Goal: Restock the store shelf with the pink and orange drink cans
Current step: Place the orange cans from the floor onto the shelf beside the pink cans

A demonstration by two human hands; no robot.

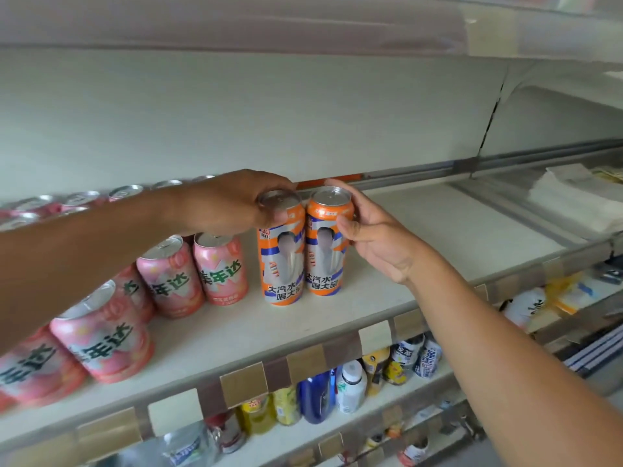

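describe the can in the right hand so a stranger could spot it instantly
On the white middle shelf, pink cans fill the left side. Right of them stand two taller orange cans side by side. It is the right orange can, last in the row, its top held by the right hand; the left hand holds the left orange can.

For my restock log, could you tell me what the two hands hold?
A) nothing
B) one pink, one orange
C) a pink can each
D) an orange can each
D: the left hand grips the left orange can, the right hand the right orange can, both upright.
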